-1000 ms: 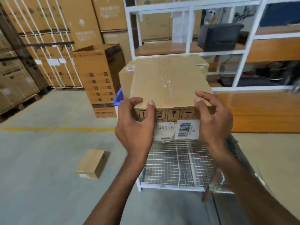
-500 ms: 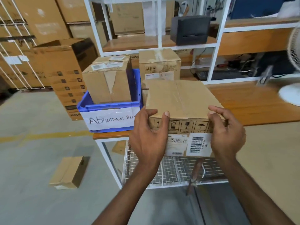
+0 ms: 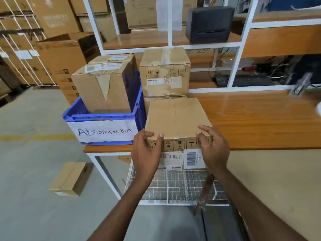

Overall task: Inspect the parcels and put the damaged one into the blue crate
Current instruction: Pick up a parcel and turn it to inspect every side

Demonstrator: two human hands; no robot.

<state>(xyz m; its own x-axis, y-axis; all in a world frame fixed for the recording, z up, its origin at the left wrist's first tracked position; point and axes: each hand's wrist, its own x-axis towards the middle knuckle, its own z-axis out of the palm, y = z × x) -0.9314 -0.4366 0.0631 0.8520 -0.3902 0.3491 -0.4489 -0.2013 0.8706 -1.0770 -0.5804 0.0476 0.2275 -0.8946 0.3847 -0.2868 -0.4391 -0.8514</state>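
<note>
I hold a brown cardboard parcel (image 3: 175,119) with barcode labels on its near face, at the front edge of the wooden table (image 3: 260,122). My left hand (image 3: 147,152) grips its near left corner and my right hand (image 3: 212,146) grips its near right corner. To its left sits the blue crate (image 3: 102,117) labelled "Abnormal Bin", with a parcel with torn tape (image 3: 104,87) inside. Behind the held parcel stand two stacked parcels, the upper parcel (image 3: 165,72) with peeled tape.
A white shelf frame (image 3: 243,42) with a black printer (image 3: 209,23) rises behind the table. A wire-mesh shelf (image 3: 173,186) lies under the table. A small box (image 3: 71,178) lies on the floor at left, and large cartons (image 3: 66,56) stand beyond it.
The view has swung down and left, revealing the blue crate and the stacked parcels. The held parcel has come down from in front of me to the table's front edge.
</note>
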